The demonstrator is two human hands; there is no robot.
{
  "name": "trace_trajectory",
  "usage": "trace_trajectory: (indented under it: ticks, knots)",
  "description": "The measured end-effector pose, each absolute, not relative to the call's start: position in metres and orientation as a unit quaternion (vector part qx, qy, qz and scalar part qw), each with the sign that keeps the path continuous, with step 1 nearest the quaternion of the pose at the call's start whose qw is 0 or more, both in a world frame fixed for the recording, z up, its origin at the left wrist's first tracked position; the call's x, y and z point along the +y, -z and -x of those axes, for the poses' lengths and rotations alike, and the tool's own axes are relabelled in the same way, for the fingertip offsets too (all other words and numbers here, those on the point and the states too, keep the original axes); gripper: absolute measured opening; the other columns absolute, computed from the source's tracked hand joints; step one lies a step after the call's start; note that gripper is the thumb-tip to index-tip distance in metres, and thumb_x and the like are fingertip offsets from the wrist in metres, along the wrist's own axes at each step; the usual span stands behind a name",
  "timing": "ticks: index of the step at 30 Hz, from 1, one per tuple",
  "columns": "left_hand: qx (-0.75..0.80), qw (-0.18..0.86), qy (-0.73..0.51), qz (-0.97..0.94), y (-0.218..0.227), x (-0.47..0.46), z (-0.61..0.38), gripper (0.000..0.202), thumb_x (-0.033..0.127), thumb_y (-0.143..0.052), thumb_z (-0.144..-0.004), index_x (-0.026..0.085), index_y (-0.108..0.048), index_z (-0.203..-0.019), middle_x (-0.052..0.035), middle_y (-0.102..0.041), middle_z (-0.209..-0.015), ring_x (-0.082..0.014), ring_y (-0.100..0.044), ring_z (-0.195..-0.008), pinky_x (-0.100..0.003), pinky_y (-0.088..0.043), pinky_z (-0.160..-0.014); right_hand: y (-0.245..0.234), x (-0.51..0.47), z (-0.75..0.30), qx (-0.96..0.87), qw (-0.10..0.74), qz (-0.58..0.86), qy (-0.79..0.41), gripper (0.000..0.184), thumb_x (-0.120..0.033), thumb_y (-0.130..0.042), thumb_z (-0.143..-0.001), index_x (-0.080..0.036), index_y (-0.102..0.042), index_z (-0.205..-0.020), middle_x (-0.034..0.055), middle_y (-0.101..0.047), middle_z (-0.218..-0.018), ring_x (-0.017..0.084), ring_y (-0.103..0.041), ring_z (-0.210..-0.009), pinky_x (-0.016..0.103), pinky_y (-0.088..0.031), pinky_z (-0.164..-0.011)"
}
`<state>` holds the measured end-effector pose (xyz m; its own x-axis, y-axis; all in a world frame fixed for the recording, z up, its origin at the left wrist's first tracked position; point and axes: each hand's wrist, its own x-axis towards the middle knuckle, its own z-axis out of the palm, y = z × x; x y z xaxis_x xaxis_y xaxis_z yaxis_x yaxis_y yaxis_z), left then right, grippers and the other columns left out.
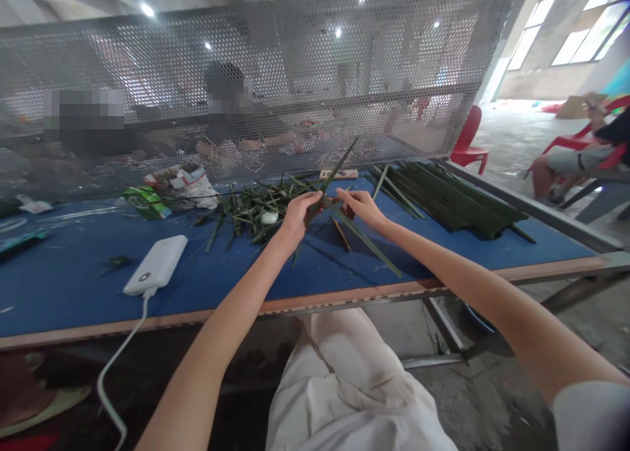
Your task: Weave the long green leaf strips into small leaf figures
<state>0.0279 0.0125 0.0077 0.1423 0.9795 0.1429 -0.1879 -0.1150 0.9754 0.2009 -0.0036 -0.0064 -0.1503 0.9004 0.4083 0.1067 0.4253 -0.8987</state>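
Observation:
Both my arms reach out over a blue table (69, 274). My left hand (299, 216) is closed on long green leaf strips (367, 239), which cross between my hands; one end points up toward the mesh, the other slants down toward the table's front edge. My right hand (361, 205) pinches the same strips just to the right. A pile of cut green leaf scraps (251, 209) lies just behind my left hand. A neat stack of long dark green leaves (455, 201) lies to the right of my right hand.
A white power bank (156, 264) with a white cable (115, 372) lies at the left front. Crumpled paper (182, 183) and a green packet (146, 201) sit at the back left. A perforated metal screen (315, 70) stands behind, people beyond it. Red chairs (470, 142) and a seated person (581, 162) are at right.

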Motion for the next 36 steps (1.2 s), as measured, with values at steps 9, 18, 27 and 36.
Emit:
trace_trajectory:
  ticks: [9, 18, 27, 36]
  knots:
    - [0.346, 0.545, -0.437, -0.626, -0.007, -0.001, -0.042, 0.023, 0.036, -0.077, -0.066, 0.016, -0.065, -0.067, -0.0036, -0.067, -0.060, -0.0186, -0.065, -0.057, -0.030, -0.050, -0.060, -0.001, 0.005, -0.216, -0.560, 0.580, 0.335, -0.487, 0.033, -0.048, -0.071, -0.078, -0.015, -0.064, -0.078, -0.0044, -0.051, -0.054, 0.006, -0.042, -0.046, 0.018, -0.036, -0.045]
    - [0.385, 0.553, -0.461, -0.578, -0.008, 0.003, -0.039, 0.017, 0.024, -0.072, -0.069, 0.015, -0.058, -0.065, -0.0020, -0.066, -0.057, -0.0156, -0.065, -0.052, -0.023, -0.045, -0.051, -0.015, 0.018, -0.231, -0.409, 0.556, 0.272, -0.671, 0.025, -0.032, -0.044, -0.092, -0.016, -0.062, -0.084, 0.0062, -0.070, -0.076, 0.014, -0.067, -0.069, 0.020, -0.052, -0.055]
    - [0.411, 0.516, -0.508, -0.554, -0.005, 0.008, -0.036, 0.014, 0.019, -0.068, -0.073, 0.015, -0.058, -0.063, -0.0005, -0.064, -0.054, -0.0142, -0.062, -0.049, -0.023, -0.042, -0.051, -0.010, 0.019, -0.234, -0.440, 0.369, 0.257, -0.777, 0.016, -0.016, -0.040, -0.099, -0.016, -0.054, -0.090, -0.0081, -0.046, -0.049, 0.003, -0.026, -0.030, 0.012, -0.023, -0.028]
    - [0.405, 0.499, -0.518, -0.565, -0.002, 0.010, -0.033, 0.015, 0.022, -0.068, -0.074, 0.016, -0.058, -0.064, -0.0012, -0.063, -0.056, -0.0156, -0.063, -0.052, -0.024, -0.042, -0.053, -0.011, 0.010, -0.230, -0.386, 0.294, 0.257, -0.836, 0.034, -0.020, -0.018, -0.102, -0.022, -0.036, -0.073, -0.0098, -0.017, -0.044, 0.008, -0.017, -0.032, 0.016, -0.023, -0.031]
